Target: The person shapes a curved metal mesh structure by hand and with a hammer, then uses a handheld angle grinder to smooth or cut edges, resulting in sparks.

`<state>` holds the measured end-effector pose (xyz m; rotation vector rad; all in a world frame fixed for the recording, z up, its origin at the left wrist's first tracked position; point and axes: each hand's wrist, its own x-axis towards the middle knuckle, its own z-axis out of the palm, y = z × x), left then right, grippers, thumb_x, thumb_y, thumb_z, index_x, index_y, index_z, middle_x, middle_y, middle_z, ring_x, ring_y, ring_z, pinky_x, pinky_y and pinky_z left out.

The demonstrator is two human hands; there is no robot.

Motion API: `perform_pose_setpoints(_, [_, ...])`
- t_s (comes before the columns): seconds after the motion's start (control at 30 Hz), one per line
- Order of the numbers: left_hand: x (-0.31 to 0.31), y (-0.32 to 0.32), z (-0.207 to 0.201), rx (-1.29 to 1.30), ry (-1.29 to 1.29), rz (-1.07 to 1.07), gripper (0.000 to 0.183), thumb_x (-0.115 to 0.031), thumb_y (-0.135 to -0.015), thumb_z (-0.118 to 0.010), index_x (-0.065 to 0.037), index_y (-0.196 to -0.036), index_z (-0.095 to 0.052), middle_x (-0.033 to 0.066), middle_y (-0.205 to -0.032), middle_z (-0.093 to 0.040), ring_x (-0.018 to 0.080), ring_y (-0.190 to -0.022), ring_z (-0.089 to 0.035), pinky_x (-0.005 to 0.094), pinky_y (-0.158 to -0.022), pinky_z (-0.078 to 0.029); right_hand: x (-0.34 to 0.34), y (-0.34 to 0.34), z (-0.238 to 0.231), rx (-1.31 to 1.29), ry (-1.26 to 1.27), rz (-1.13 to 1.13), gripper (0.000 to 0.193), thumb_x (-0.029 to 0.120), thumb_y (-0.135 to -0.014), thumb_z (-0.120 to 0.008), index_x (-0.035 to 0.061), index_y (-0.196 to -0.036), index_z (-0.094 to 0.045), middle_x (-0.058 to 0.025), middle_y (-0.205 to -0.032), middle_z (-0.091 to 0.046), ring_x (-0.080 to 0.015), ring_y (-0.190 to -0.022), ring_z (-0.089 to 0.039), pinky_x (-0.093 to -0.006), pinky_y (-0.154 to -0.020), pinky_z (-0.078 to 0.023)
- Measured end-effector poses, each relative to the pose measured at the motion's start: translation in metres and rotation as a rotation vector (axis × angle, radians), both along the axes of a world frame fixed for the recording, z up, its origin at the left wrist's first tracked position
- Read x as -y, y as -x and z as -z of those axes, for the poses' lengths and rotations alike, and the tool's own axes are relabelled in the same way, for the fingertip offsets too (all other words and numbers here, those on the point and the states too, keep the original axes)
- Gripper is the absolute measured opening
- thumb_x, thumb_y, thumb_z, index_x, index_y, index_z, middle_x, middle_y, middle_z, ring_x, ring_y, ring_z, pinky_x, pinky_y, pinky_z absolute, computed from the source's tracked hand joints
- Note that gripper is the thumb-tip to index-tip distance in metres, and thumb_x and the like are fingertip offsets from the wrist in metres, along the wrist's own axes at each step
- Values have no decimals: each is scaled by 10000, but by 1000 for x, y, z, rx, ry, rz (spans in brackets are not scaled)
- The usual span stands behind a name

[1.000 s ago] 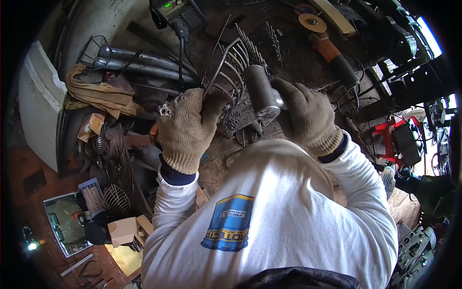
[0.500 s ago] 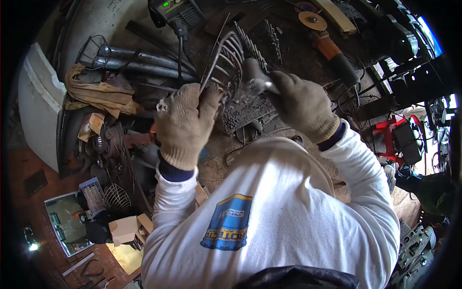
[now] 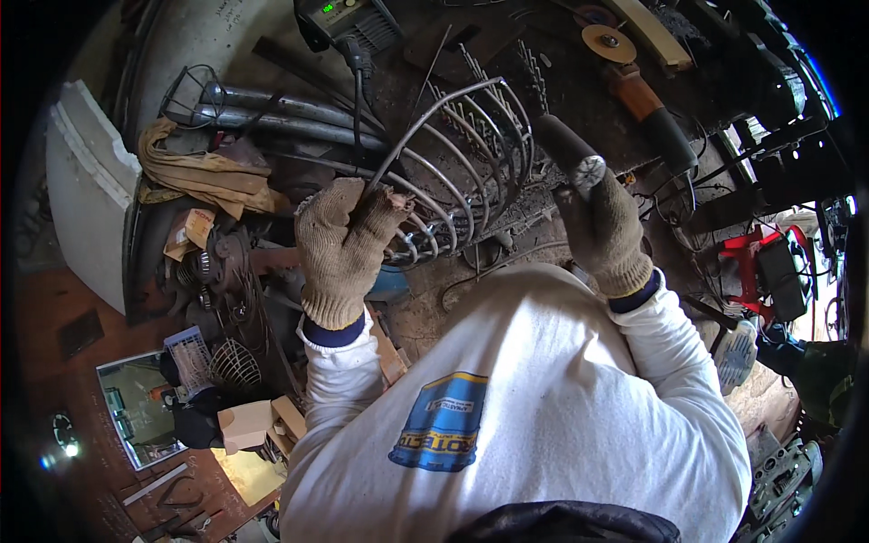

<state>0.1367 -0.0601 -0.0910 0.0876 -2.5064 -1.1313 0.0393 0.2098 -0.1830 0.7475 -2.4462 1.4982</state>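
Observation:
My left hand [image 3: 339, 244], in a tan knit glove, is closed on the near left edge of a curved metal-rod cage [image 3: 471, 172]. The cage has several bent ribs joined to an outer bar, and it is tilted up off the work surface. In my gloved right hand [image 3: 602, 231] I grip a hammer with a thick cylindrical head [image 3: 572, 152]. One round, worn face of that head points toward me; the glove hides most of the handle. The hammer head is just right of the cage, apart from it.
An angle grinder [image 3: 638, 100] lies at the back right, and a welding machine [image 3: 348, 23] stands at the back. Metal pipes [image 3: 281, 118] and a tan cloth [image 3: 204, 172] are at left. Another person's gloved hand [image 3: 736, 355] shows at right, near a red stand [image 3: 747, 271].
The cage has turned so its ribs show more broadly. My right hand has drawn the hammer to the right, away from the cage. My left hand keeps its grip.

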Motion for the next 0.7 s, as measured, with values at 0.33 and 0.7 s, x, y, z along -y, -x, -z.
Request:
perform_pose_setpoints(0.33, [6, 3, 11, -89, -318, 50, 182, -171, -852, -794, -12, -896, -717, 36, -797, -703, 109, -713, -642, 261, -645, -501, -13, -2, 33, 401, 278, 73, 347, 235, -992, -624, -1, -1244, -590, -99, -868, -664, -165, -691, -605, -320, -637, -485])
perform_pose_setpoints(0.7, [16, 18, 27, -71, -402, 27, 219, -200, -839, -820, -28, -839, -685, 14, -783, -684, 82, -708, -603, 250, -641, -480, -12, 0, 34, 462, 350, 83, 310, 244, -1008, -615, -3, -1192, -590, -22, -791, -609, -89, -646, -539, -268, -584, -445])
